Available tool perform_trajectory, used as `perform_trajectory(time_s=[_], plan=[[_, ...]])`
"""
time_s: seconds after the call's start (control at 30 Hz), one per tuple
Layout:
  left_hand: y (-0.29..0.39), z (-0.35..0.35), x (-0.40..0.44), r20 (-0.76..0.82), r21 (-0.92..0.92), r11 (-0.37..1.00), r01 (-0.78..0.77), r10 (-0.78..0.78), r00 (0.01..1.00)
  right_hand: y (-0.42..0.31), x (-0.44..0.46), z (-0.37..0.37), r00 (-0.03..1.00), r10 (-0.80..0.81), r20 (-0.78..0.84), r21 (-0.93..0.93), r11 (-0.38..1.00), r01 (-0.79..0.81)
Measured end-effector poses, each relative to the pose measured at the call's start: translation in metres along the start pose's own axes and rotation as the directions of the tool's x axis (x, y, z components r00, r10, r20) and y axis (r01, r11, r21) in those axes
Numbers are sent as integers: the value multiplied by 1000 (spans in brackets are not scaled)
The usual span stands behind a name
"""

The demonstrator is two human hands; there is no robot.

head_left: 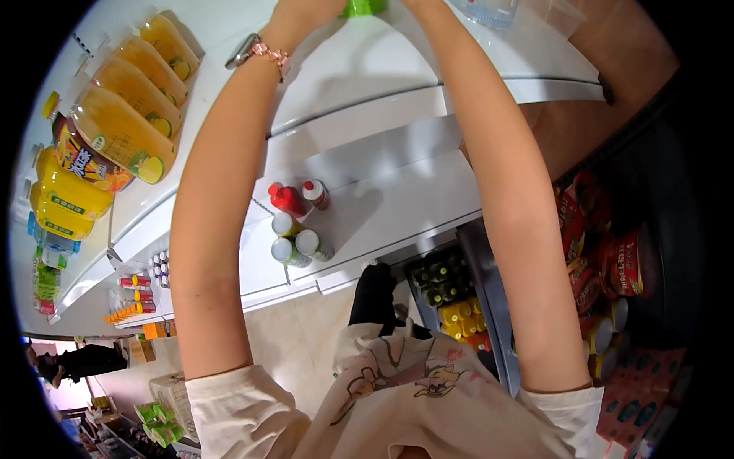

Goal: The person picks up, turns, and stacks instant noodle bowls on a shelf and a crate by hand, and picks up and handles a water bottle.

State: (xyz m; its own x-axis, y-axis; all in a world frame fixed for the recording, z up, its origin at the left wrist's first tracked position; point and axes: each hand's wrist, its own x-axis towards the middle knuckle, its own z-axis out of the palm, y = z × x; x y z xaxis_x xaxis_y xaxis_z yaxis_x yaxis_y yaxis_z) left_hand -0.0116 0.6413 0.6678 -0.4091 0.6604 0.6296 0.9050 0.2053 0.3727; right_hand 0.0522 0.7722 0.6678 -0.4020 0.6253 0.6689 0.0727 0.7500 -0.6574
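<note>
Both my arms reach forward over a white shelf (359, 57). At the top edge of the view, my left hand (310, 11) is beside a bright green object (364, 8); its fingers are cut off, so its grip cannot be made out. A watch and a pink bracelet (271, 55) are on the left wrist. The right forearm (508, 183) extends to the top edge, just right of the green object, and the right hand is outside the frame. Right of that arm stands a clear plastic bottle (493, 11).
Amber drink bottles (122, 126) and yellow bottles (73, 191) line the left shelf. A lower shelf holds a red bottle (287, 200) and several cans (309, 243). Crated bottles (459, 314) and red packages (623, 264) are at right. A person (88, 361) is far left.
</note>
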Motion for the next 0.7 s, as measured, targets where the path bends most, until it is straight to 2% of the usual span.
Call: perform_trajectory(time_s=[0.07,0.13,0.17,0.2,0.23,0.3,0.37,0.4,0.43,0.47,0.53,0.63,0.7], plan=[[-6,3,1,46,21,1000,1,-2,999,0,-1,-1,1000,8,18,-4,1000,-8],[-23,12,18,88,61,997,-49,43,995,-3,-2,-3,996,82,35,-28,996,-81],[-28,19,18,14,60,995,-85,84,996,-3,1,-2,994,107,33,-38,994,-106],[-31,23,15,-61,59,991,-119,123,991,-1,-1,3,992,126,-30,-8,992,-126],[-30,22,19,-65,96,991,-95,101,993,-7,1,-1,978,205,38,20,978,-205],[-25,20,21,-48,164,986,-27,36,998,6,13,11,968,250,19,238,939,-247],[-12,11,26,-105,-223,956,193,-220,970,-4,15,3,945,325,46,424,850,-313],[-6,6,27,-92,-412,868,278,-344,935,-15,8,-5,927,367,74,501,790,-352],[6,-6,21,-102,-650,713,263,-424,900,-23,6,-13,908,405,107,573,721,-390],[4,-8,25,-58,-746,610,268,-459,886,-20,11,-13,932,344,115,591,731,-343],[-10,-11,29,55,-887,371,276,-508,860,-8,16,-8,965,226,130,625,738,-257],[-19,-6,28,93,-908,315,278,-494,864,-1,19,-3,962,104,252,845,461,-271],[-20,-5,32,92,-915,310,258,-464,881,-7,15,-7,966,183,181,877,415,-242]])
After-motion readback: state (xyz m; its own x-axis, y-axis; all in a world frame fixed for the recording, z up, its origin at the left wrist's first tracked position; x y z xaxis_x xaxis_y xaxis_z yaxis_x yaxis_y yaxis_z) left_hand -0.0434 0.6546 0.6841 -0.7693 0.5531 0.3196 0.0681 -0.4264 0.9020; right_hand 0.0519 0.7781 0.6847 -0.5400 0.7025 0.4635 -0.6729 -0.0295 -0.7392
